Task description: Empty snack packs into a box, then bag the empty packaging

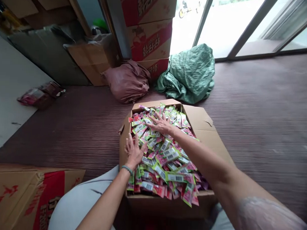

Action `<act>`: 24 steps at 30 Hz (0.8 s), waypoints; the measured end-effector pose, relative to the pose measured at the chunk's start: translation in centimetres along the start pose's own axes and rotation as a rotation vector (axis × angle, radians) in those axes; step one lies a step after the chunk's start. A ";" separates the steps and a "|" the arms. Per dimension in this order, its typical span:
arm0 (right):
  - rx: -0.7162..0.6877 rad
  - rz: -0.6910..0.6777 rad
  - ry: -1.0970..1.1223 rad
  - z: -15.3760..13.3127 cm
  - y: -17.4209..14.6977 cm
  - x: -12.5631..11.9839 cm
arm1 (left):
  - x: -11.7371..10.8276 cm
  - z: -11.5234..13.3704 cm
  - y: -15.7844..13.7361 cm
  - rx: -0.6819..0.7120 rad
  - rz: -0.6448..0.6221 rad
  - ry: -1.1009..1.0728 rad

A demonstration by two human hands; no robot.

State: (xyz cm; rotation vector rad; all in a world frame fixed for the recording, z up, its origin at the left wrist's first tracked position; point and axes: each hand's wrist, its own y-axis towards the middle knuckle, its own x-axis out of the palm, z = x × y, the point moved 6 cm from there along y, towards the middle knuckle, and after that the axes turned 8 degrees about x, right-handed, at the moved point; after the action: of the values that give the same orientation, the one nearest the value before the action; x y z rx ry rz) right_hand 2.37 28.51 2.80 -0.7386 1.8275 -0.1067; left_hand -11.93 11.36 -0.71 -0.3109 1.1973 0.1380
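Between my knees stands an open cardboard box (205, 130), filled to the rim with small green, pink and red snack packets (167, 154). My left hand (135, 151) lies on the packets along the box's left side, fingers spread; a beaded bracelet (127, 169) circles that wrist. Farther back, my right hand (161, 124) rests palm down on the heap with its fingers stretched out. Neither hand grips a packet that I can see. At the front edge, several packets hang over the rim. The palms' undersides are hidden.
Behind the box lie a maroon sack (129, 81) and a green woven sack (191, 74). Printed cartons (152, 39) are stacked near the glass doors (234, 30). Another carton (12, 194) stands at my lower left. Wrapped bundles (40, 93) lie by the left wall.
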 end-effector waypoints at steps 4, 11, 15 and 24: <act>-0.270 0.136 -0.172 2.0 -11.6 0.0 | -1.3 -1.5 -5.8 -0.066 0.118 -0.007; -0.467 0.107 -0.339 7.0 -21.4 11.1 | 2.7 2.1 -12.1 0.390 0.096 0.151; -0.450 0.206 -0.383 6.8 -17.5 13.7 | 6.5 4.2 -11.3 0.646 -0.070 0.122; -0.400 0.206 -0.324 5.6 -18.6 11.4 | 3.9 3.7 -11.7 0.602 0.022 0.092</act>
State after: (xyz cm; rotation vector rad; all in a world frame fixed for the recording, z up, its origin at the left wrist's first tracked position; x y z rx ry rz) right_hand 13.06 9.10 -1.05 -0.7846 1.6141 0.4996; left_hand -4.11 1.17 -1.21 0.2263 1.2743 -0.2203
